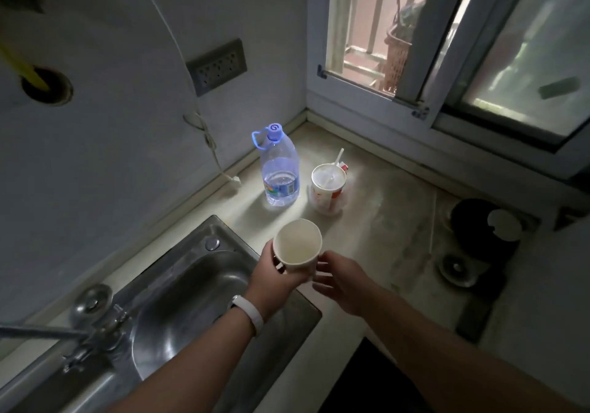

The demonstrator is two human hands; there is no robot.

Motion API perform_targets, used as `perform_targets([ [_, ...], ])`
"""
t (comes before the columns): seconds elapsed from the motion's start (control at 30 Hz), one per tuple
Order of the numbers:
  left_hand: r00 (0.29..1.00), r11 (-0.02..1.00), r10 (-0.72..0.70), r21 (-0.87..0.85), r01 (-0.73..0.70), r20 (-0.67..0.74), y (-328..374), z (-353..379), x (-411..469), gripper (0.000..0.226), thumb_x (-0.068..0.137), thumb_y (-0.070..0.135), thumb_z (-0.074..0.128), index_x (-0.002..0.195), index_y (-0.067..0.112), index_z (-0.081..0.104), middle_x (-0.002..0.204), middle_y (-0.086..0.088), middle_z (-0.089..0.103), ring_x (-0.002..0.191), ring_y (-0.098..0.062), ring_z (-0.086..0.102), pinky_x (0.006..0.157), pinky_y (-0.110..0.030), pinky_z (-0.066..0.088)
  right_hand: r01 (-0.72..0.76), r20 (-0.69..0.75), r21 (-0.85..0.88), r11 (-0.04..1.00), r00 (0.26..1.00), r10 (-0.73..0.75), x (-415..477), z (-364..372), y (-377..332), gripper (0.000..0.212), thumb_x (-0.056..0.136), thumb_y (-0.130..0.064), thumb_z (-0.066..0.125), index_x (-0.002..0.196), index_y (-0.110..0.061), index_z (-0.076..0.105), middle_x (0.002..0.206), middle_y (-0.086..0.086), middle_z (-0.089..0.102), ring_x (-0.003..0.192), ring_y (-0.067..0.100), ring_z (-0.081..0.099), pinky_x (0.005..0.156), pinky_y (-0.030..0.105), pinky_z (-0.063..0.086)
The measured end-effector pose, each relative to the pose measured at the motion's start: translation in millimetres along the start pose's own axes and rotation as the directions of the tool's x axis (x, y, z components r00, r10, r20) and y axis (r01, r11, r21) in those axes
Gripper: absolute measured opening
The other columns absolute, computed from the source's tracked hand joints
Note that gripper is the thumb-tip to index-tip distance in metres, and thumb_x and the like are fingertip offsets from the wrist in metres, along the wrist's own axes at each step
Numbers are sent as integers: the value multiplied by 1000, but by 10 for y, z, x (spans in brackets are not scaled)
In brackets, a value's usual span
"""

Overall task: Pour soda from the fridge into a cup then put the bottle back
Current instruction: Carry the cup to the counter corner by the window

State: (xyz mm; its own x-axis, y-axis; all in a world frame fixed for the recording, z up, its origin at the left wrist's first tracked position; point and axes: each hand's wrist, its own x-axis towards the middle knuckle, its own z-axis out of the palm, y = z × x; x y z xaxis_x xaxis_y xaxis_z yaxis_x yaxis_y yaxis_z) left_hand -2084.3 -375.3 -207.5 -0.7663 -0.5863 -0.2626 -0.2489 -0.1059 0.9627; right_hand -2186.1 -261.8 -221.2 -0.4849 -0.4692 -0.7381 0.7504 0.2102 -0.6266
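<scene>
With our left hand (pixel 274 280) gripping the empty white paper cup (pixel 298 246) and our right hand (pixel 343 280) open beside it, we should seat it flat on the pale stone counter (pixel 383 208).

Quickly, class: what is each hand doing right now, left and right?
Left hand: closed around the white paper cup.
Right hand: open, fingers relaxed beside the cup, holding nothing.
</scene>
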Motion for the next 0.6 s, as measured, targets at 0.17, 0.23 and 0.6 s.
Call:
perform_targets([
  [0.17, 996, 999, 4, 41, -1, -88, -105, 199, 437, 70, 55, 13, 88, 112, 27, 50, 111, 1, 67, 96, -3, 67, 84, -28, 55, -6, -42, 19, 1000, 999, 7, 477, -41, -241, 11, 90, -18, 54, 89, -20, 65, 79, -4, 62, 81, 13, 58, 72, 28, 47],
  [0.23, 993, 997, 2, 75, 7, -114, -154, 224, 607, 73, 55, 13, 90, 114, 28, 50, 111, 0, 67, 98, -7, 67, 88, -34, 56, -6, -34, 8, 1000, 999, 6, 627, -41, -315, 13, 90, -18, 54, 89, -20, 66, 82, -4, 63, 83, 13, 59, 71, 28, 48],
  [0.6, 992, 977, -9, 212, 36, -128, -371, 117, 1065, 78, 45, 32, 91, 109, 34, 46, 110, 7, 65, 100, -6, 64, 86, -29, 53, -32, -64, -71, 997, 998, 28, 1076, 77, -423, 9, 85, -17, 58, 84, -18, 66, 63, -2, 55, 60, 14, 50, 50, 23, 43],
])
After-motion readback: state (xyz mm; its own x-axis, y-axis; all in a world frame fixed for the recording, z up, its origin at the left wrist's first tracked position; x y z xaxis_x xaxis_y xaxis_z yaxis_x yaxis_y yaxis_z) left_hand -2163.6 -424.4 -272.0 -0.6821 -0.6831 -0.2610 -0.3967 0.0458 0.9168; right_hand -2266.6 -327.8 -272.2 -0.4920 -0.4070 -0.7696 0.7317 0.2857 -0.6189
